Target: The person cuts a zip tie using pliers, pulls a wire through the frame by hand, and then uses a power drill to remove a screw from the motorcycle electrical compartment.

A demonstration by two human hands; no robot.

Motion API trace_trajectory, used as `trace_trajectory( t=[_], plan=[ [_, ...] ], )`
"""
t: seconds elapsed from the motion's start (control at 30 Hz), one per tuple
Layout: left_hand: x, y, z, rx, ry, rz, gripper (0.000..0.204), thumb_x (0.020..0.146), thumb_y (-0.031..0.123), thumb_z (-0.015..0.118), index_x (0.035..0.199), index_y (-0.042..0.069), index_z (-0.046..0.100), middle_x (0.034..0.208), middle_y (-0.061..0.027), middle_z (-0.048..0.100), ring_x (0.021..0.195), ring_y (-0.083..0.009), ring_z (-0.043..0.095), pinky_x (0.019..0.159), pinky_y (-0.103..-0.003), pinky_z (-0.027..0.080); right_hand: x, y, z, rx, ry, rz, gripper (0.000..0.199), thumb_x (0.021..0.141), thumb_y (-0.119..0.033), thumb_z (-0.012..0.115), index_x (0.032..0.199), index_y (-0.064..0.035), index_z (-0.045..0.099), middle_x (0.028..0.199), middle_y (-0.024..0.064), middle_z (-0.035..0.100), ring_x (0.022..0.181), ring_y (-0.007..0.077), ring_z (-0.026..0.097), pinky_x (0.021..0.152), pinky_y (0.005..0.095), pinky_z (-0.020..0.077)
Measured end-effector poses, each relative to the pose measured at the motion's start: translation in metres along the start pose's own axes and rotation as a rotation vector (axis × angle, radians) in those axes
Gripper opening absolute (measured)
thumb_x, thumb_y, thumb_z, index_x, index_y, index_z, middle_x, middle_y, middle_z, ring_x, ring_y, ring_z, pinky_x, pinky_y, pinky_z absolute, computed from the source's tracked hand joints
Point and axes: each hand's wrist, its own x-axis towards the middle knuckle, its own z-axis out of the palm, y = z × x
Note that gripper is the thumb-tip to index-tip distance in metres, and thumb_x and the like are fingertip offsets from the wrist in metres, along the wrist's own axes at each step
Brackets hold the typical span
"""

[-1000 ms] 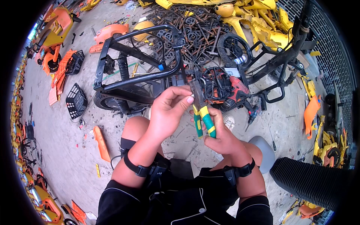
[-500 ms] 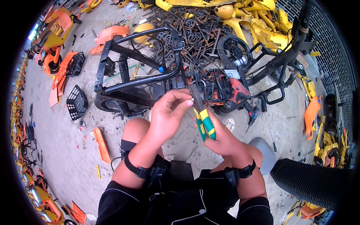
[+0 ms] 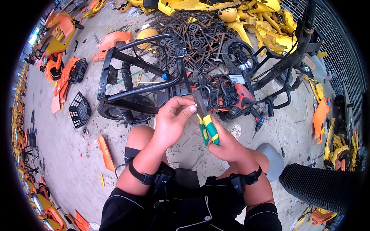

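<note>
My right hand (image 3: 227,145) is wrapped round the green-and-yellow handles of a pair of pliers (image 3: 208,124), whose dark jaws point up and away. Close beside those jaws, my left hand (image 3: 169,121) pinches a tiny pale piece between thumb and forefinger; its kind is too small to make out. I cannot tell whether the jaws grip it. Beyond both hands lies a stripped black scooter frame (image 3: 145,87) with exposed wiring. A red cordless drill (image 3: 243,95) rests on the frame's middle, and a darker power drill (image 3: 259,120) leans beside it.
Behind the frame is a heap of rusty metal parts (image 3: 192,36), with yellow body panels (image 3: 266,25) farther back. Black plastic baskets (image 3: 80,109) and an orange panel (image 3: 105,153) lie to the left. A black ribbed object (image 3: 314,188) juts in at right.
Both hands and the pliers have shifted slightly left, and the view has moved a little. The pinch and the hold on the pliers look the same.
</note>
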Motion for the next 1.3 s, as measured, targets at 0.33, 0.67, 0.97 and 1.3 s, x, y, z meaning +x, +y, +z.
trace_trajectory(
  t=[0.33,0.67,0.97,1.3],
  plan=[
    [0.002,-0.001,0.002,0.024,0.033,0.011,0.010,0.097,-0.001,0.065,0.107,-0.003,0.063,0.117,-0.0105,0.070,0.104,-0.0137,0.066,0.092,-0.030,0.054,0.001,0.005,-0.003,-0.043,0.013,-0.024,0.091,0.079,0.006,0.054,0.161,-0.0043,0.017,0.141,0.0178,0.053,0.129,0.0271,0.056,0.105,0.0358,0.0435],
    [-0.002,-0.002,-0.001,0.124,0.036,0.114,0.011,0.096,-0.001,0.067,0.106,-0.003,0.064,0.115,-0.0113,0.071,0.104,-0.0143,0.066,0.094,-0.031,0.053,-0.004,-0.005,-0.004,-0.014,-0.016,0.030,0.090,0.078,0.005,0.055,0.161,-0.0037,0.020,0.134,0.0153,0.056,0.119,0.0246,0.059,0.102,0.0366,0.0464],
    [-0.008,0.004,0.000,-0.115,-0.071,0.108,0.010,0.099,0.002,0.064,0.108,-0.001,0.063,0.123,-0.0126,0.067,0.110,-0.0159,0.063,0.099,-0.033,0.051,-0.012,-0.020,0.001,0.107,0.006,0.052,0.091,0.075,0.007,0.052,0.160,-0.0020,0.022,0.135,0.0144,0.057,0.115,0.0224,0.062,0.100,0.0344,0.0480],
    [-0.003,0.004,0.003,-0.119,-0.033,0.033,0.015,0.102,0.012,0.064,0.107,-0.002,0.064,0.123,-0.0131,0.066,0.106,-0.0185,0.065,0.097,-0.036,0.054,-0.007,-0.014,0.006,0.075,0.063,-0.034,0.091,0.075,0.008,0.049,0.161,-0.0047,0.021,0.135,0.0122,0.054,0.115,0.0197,0.057,0.094,0.0302,0.0480]
  ],
)
